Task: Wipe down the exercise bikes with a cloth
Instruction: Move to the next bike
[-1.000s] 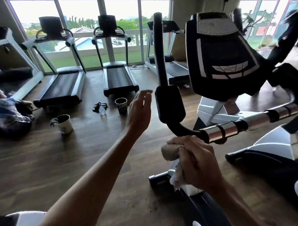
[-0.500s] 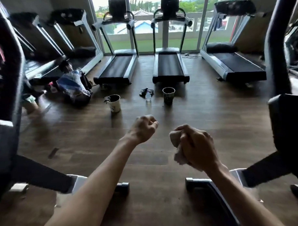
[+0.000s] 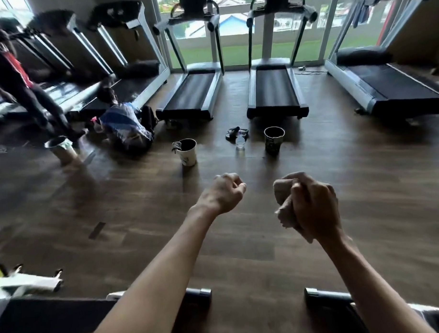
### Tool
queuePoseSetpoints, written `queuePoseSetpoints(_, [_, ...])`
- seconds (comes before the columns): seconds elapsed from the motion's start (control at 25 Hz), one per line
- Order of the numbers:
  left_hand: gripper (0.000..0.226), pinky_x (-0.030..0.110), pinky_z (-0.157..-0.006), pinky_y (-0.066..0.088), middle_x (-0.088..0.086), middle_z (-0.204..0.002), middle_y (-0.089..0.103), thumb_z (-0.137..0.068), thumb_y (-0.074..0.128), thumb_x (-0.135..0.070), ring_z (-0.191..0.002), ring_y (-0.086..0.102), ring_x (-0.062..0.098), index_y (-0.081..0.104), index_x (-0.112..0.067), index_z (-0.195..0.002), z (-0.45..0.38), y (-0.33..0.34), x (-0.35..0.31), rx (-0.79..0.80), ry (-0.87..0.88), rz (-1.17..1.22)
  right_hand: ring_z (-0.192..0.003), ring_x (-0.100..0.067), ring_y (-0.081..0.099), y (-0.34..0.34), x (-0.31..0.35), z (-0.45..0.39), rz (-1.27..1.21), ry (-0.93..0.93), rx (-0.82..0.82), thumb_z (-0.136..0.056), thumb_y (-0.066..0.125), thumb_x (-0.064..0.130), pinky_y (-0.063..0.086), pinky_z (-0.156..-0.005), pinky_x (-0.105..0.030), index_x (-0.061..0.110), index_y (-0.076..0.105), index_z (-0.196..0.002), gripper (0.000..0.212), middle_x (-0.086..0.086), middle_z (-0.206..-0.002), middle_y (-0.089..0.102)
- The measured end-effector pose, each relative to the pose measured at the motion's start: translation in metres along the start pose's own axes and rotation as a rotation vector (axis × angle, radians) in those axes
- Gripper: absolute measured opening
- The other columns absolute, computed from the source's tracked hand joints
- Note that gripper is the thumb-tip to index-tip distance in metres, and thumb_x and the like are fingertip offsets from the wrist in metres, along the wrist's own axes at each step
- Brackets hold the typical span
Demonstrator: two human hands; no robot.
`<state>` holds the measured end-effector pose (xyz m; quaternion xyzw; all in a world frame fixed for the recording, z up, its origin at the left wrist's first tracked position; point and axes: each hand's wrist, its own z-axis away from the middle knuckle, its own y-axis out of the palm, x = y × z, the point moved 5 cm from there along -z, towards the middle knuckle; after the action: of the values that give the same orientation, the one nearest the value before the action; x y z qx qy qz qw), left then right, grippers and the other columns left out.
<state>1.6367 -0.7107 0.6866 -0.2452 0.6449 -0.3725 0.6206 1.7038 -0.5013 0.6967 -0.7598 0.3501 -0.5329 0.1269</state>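
My right hand (image 3: 314,208) grips a bunched beige cloth (image 3: 282,200), which sticks out at the hand's left side. My left hand (image 3: 223,193) is held out beside it with fingers curled into a loose fist, holding nothing. Both hands hang in the air above the wooden floor, touching no machine. Only the base feet of exercise bikes show: a black foot (image 3: 195,295) under my left forearm, another (image 3: 327,298) under my right forearm, and a white foot (image 3: 31,285) at the lower left.
Several treadmills (image 3: 191,95) line the window wall. On the floor stand a white bucket (image 3: 187,152), a dark bucket (image 3: 274,140), a small bottle (image 3: 240,142) and a metal bin (image 3: 61,149). One person crouches (image 3: 125,127) at left; another stands (image 3: 16,81) at far left.
My view has swung left, off the bike console and handlebar. My right hand with the cloth has left the handlebar; my left hand has closed from open into a fist.
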Motion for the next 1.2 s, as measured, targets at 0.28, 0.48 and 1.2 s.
queuePoseSetpoints(0.28, [0.025, 0.036, -0.091, 0.055, 0.004, -0.106, 0.074, -0.098, 0.058, -0.035, -0.101, 0.067, 0.022, 0.074, -0.017, -0.105, -0.154, 0.021, -0.007, 0.094, 0.039, -0.07, -0.075, -0.025, 0.069, 0.034, -0.055, -0.125, 0.115, -0.029, -0.059, -0.086, 0.038, 0.036, 0.055, -0.07, -0.039, 0.027, 0.069, -0.1, 0.036, 0.003, -0.074, 0.072])
queuePoseSetpoints(0.48, [0.024, 0.04, -0.092, 0.055, 0.003, -0.109, 0.073, -0.097, 0.057, -0.039, -0.101, 0.067, 0.024, 0.072, -0.021, -0.103, -0.272, 0.04, -0.043, 0.165, 0.096, -0.14, -0.075, -0.027, 0.068, 0.031, -0.105, -0.234, 0.203, -0.021, -0.078, -0.087, 0.041, 0.031, 0.054, -0.07, -0.038, 0.026, 0.069, -0.1, 0.032, 0.001, -0.075, 0.071])
queuePoseSetpoints(1.2, [0.02, 0.03, -0.075, 0.045, 0.004, -0.112, 0.067, -0.097, 0.049, -0.042, -0.099, 0.065, 0.031, 0.064, -0.03, -0.099, -0.615, 0.293, -0.358, 0.579, 0.816, -0.387, -0.079, -0.032, 0.067, -0.128, -0.372, -0.434, 0.703, 0.36, -0.451, -0.086, 0.038, 0.039, 0.052, -0.068, -0.038, 0.026, 0.067, -0.097, 0.033, 0.002, -0.087, 0.072])
